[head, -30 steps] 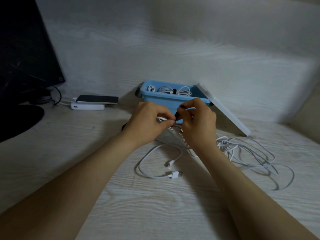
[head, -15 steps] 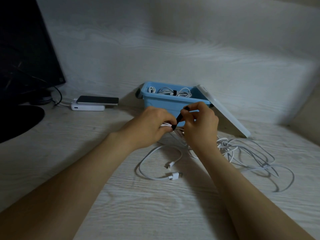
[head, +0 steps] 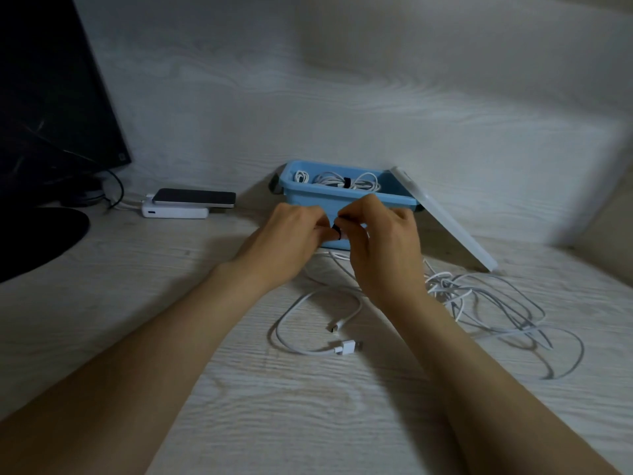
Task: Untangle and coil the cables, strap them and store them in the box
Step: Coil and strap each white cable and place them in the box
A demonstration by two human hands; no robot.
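Note:
Both hands meet just in front of the blue box [head: 308, 200]. My left hand [head: 291, 241] grips a small coil of white cable, mostly hidden inside its fingers. My right hand [head: 380, 245] pinches a black strap [head: 336, 231] wrapped round that coil. Inside the box lie coiled white cables [head: 342, 181], one bound with a black strap. A loose white cable [head: 308, 323] with two connectors curls on the desk below my hands. A tangle of white cables [head: 486, 303] lies to the right.
The box's white lid [head: 445, 221] leans against its right end. A phone [head: 193, 197] lies on a white power bank [head: 174, 212] at the left. A dark monitor [head: 51, 97] with its round base [head: 34, 241] fills the far left. The wall rises close behind the box.
Both hands have stayed together in front of the box. The black strap stuck up between my fingers half a second ago; now it lies wound round the coil.

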